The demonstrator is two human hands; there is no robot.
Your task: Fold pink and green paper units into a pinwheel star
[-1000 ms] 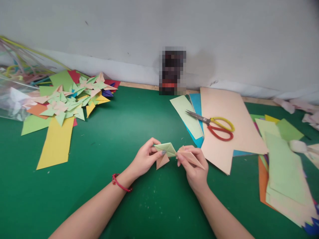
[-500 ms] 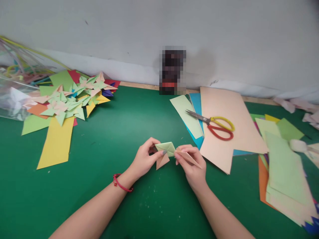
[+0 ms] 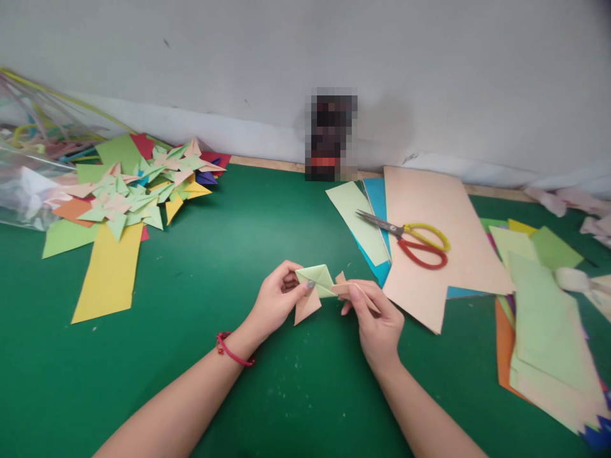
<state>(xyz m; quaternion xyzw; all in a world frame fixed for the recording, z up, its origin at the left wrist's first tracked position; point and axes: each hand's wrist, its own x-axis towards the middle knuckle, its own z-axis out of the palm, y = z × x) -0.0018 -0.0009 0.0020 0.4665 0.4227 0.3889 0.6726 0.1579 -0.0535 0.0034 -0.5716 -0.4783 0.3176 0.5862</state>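
Between thumb and fingers, my left hand (image 3: pixel 281 296) pinches a folded light-green paper piece (image 3: pixel 319 278). A peach paper flap (image 3: pixel 308 306) hangs below that green piece, under my left thumb. My right hand (image 3: pixel 377 315) is closed on a folded peach paper piece (image 3: pixel 351 291), whose left tip meets the right corner of the green one. Whether the tip is tucked inside or only touching, I cannot tell. Both papers are held above the green table (image 3: pixel 229 394). A red bracelet (image 3: pixel 233 350) circles my left wrist.
Scissors (image 3: pixel 401 235) with yellow and red handles lie on peach sheets (image 3: pixel 429 203) at the right. Light-green paper strips (image 3: pixel 548 324) are stacked farther right. Folded paper stars (image 3: pixel 124 197) pile up at the left, near a clear plastic bag (image 3: pixel 23 191). A pixelated dark object (image 3: pixel 331 137) leans on the wall.
My right hand has shifted slightly right and turned its peach piece, so a small flap now points up. My left hand has moved a little left and up with the green piece.
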